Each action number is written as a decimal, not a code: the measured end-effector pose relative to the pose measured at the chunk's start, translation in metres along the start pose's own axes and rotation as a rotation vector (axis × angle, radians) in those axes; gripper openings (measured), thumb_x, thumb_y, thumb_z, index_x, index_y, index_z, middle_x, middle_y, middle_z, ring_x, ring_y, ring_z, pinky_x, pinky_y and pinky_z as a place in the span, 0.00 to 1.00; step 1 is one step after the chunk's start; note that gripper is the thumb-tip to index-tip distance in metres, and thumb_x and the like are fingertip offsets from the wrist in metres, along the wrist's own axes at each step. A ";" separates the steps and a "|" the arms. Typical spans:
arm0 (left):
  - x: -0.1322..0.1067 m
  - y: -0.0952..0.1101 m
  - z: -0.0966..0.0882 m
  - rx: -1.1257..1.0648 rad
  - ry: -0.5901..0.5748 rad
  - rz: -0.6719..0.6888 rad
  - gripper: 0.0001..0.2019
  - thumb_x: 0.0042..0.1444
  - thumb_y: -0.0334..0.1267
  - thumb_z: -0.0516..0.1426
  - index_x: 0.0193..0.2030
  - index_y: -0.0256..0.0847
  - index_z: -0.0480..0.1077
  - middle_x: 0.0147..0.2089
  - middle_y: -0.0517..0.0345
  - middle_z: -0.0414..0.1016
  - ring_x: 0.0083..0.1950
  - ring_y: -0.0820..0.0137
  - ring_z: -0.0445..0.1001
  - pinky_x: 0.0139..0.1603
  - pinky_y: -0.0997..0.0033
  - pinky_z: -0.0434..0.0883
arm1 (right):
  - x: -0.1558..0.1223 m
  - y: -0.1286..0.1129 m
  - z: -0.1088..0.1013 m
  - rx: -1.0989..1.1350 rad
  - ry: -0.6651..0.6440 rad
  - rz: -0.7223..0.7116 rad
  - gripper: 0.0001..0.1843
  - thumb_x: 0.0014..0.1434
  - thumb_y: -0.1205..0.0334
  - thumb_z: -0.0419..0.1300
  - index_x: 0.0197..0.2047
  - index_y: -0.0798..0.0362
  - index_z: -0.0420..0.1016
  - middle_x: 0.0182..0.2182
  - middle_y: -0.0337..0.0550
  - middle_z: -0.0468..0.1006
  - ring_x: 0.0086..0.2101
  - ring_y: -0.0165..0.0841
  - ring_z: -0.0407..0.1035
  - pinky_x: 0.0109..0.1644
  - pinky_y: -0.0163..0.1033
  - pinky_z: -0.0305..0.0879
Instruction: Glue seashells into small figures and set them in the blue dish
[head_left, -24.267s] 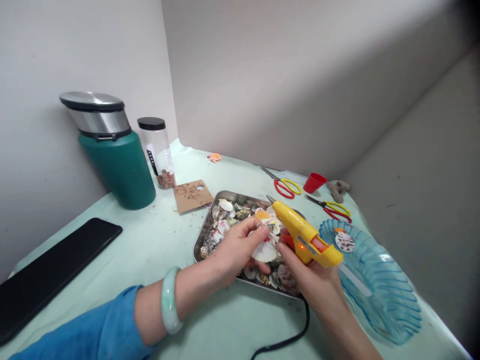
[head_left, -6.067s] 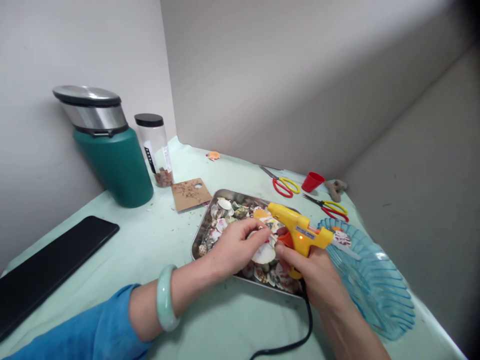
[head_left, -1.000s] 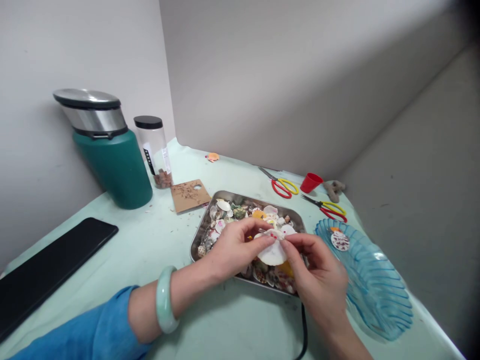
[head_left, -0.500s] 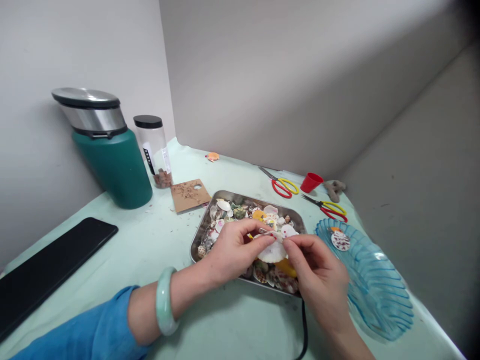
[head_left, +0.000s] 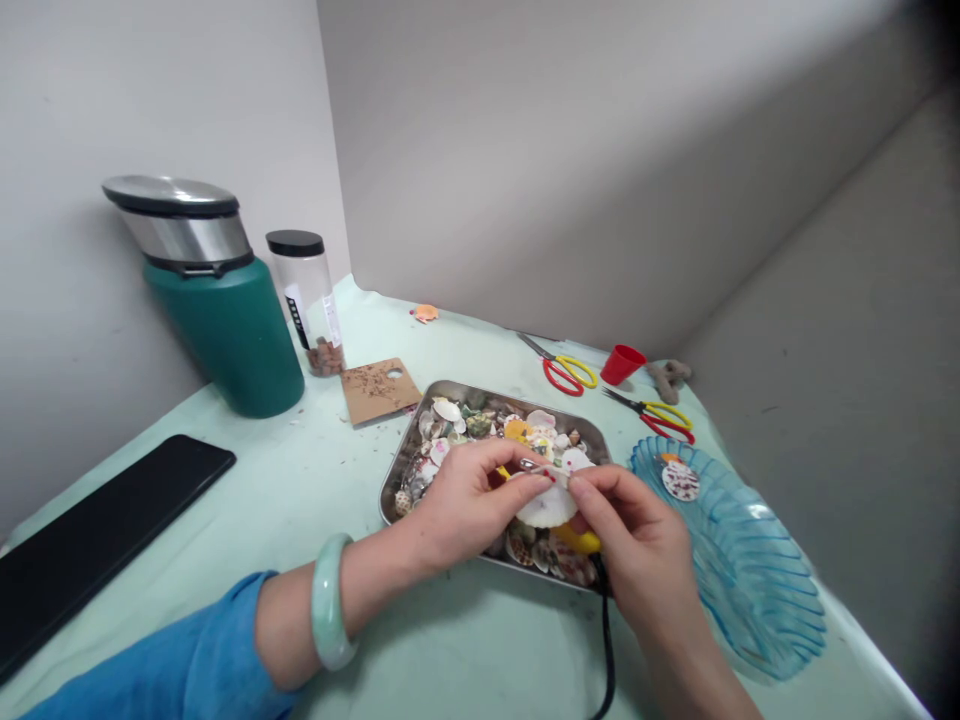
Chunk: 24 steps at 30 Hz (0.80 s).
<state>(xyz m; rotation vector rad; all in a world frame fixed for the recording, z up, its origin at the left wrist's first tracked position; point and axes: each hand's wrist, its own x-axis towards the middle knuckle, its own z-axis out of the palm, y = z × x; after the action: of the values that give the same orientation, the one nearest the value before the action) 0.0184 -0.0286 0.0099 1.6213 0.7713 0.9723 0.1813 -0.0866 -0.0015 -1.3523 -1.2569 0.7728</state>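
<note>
Over a metal tray (head_left: 406,440) of mixed seashells, both my hands pinch a white fan-shaped shell (head_left: 546,508). It has small red dots near its upper edge. My left hand (head_left: 466,500), with a pale green bangle (head_left: 330,602) at the wrist, grips the left side between thumb and fingers. My right hand (head_left: 643,528) holds the right side with thumb and fingertips. Beneath the shell lies a yellow tool (head_left: 577,538) with a black cord (head_left: 608,640); most of it is hidden. Several shells in the tray are covered by my hands.
A blue glass dish (head_left: 757,580) with a speckled shell piece (head_left: 681,480) stands at right. Behind are two scissors-like tools (head_left: 577,375) (head_left: 664,418) and a red cup (head_left: 622,365). A green bottle (head_left: 232,330), a jar (head_left: 304,290), cardboard (head_left: 379,395) and a black slab (head_left: 112,540) lie left.
The shell has tipped slightly and its red dots show more plainly. My right hand has shifted a little, uncovering more of the yellow tool and its cord.
</note>
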 end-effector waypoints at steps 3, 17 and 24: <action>0.001 -0.002 0.001 -0.157 -0.011 -0.075 0.08 0.54 0.38 0.59 0.36 0.36 0.74 0.35 0.55 0.77 0.34 0.73 0.72 0.34 0.76 0.68 | -0.002 0.002 0.002 -0.104 0.031 -0.064 0.10 0.57 0.53 0.61 0.32 0.51 0.72 0.24 0.35 0.71 0.25 0.27 0.64 0.28 0.30 0.62; 0.002 -0.004 0.001 -0.167 0.044 -0.061 0.08 0.54 0.40 0.59 0.34 0.36 0.73 0.34 0.56 0.75 0.35 0.73 0.71 0.36 0.75 0.69 | 0.001 -0.008 0.013 -0.254 0.183 -0.206 0.17 0.51 0.45 0.62 0.30 0.52 0.75 0.21 0.40 0.74 0.23 0.32 0.68 0.23 0.33 0.64; 0.000 -0.004 -0.001 -0.098 0.032 -0.051 0.08 0.54 0.39 0.59 0.31 0.36 0.73 0.31 0.57 0.75 0.33 0.73 0.71 0.35 0.75 0.68 | -0.002 -0.011 0.010 -0.242 0.146 -0.224 0.13 0.54 0.50 0.62 0.30 0.52 0.75 0.23 0.41 0.75 0.26 0.33 0.69 0.25 0.33 0.65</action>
<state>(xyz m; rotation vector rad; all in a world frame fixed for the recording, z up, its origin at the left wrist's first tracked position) 0.0174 -0.0271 0.0060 1.4977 0.7712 0.9873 0.1687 -0.0869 0.0065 -1.4022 -1.3882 0.3681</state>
